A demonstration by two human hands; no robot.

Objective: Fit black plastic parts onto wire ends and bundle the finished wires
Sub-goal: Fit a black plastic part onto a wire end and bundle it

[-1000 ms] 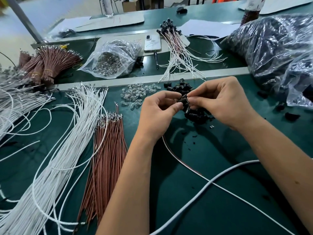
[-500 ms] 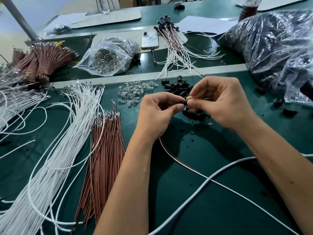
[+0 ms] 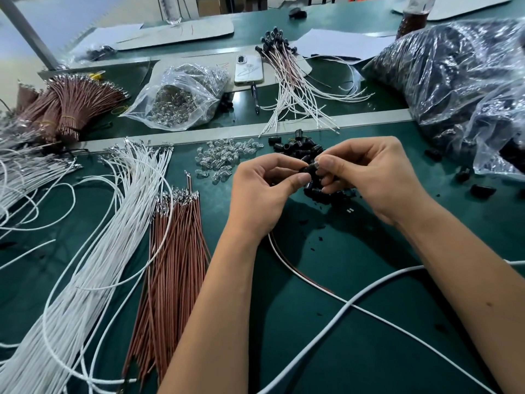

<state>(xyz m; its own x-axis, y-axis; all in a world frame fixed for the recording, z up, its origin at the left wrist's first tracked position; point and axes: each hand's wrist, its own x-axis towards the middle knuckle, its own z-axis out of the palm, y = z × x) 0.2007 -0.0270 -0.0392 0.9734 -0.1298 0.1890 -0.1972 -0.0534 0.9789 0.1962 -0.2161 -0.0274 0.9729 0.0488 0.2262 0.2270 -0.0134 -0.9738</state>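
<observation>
My left hand (image 3: 261, 191) and my right hand (image 3: 372, 177) meet over a pile of small black plastic parts (image 3: 298, 146) on the green table. Both pinch one black part (image 3: 309, 170) between thumb and fingertips. A paired white and brown wire (image 3: 295, 268) trails from under my left hand toward the lower right. Loose white wires (image 3: 93, 263) and brown wires (image 3: 173, 257) lie to the left. A finished bunch of wires with black ends (image 3: 287, 75) lies at the back.
Clear small bulbs (image 3: 224, 155) lie beside the black pile; a bag of them (image 3: 181, 98) sits behind. A phone (image 3: 248, 69) and pen lie at the back. A large bag of black parts (image 3: 460, 81) fills the right. Tied brown bundles (image 3: 65, 109) sit left. A thick white cable (image 3: 369, 294) crosses the front.
The view has shifted slightly. My hands stay together over the pile, with the fingers turning the black part a little between them.
</observation>
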